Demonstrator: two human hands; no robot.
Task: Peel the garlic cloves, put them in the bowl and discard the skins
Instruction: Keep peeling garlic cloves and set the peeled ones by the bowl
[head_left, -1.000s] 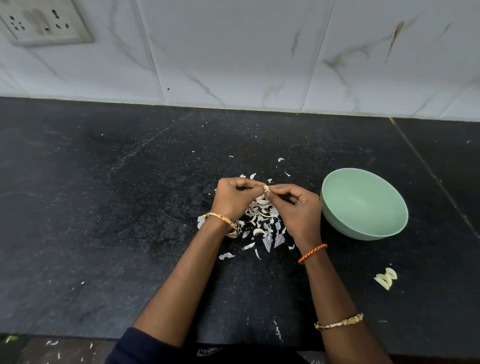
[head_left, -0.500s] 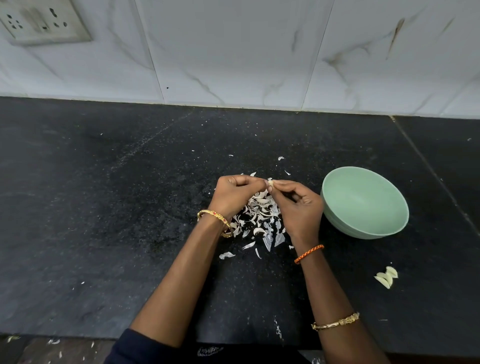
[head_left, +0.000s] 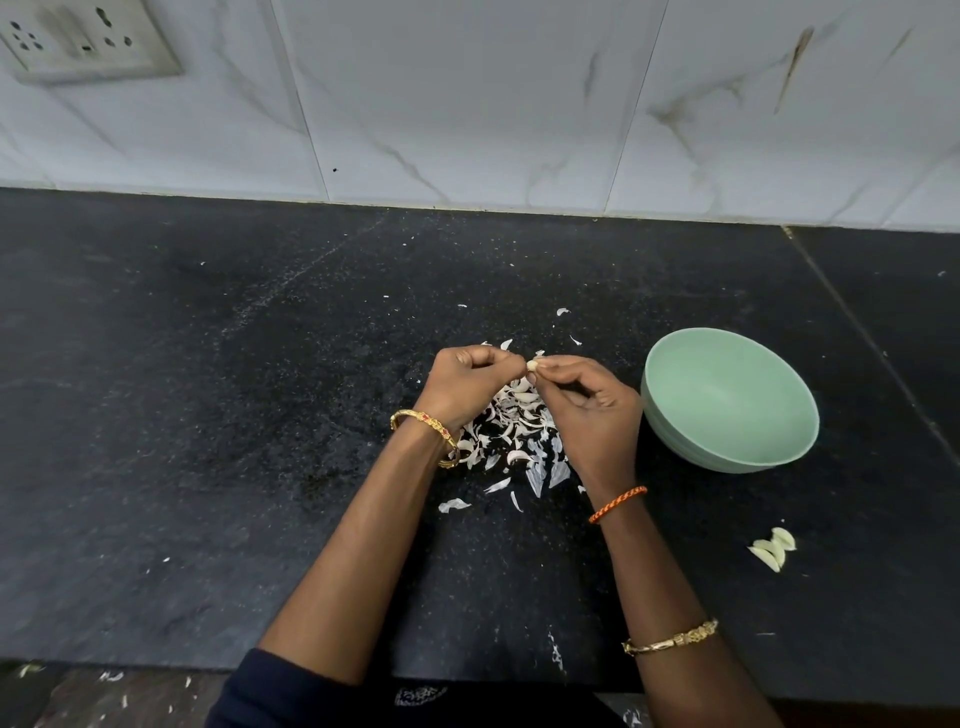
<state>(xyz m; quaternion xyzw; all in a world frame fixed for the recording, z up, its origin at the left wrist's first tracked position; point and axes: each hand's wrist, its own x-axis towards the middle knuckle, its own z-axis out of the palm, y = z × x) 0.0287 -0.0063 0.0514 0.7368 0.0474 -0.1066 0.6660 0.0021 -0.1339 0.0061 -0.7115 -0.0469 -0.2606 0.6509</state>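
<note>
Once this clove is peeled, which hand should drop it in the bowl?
Right hand, probably: it pinches the clove together with the left hand and lies next to the green bowl, so no cross-over.

The garlic clove shows only as a pale tip between the fingertips of the left hand and the right hand; the rest is covered, so how much skin remains on it cannot be told. Both hands hide part of the heap of skins beneath them (whether whole cloves lie among the scraps is unclear). The wall socket is cut off by the top and left edges.
</note>
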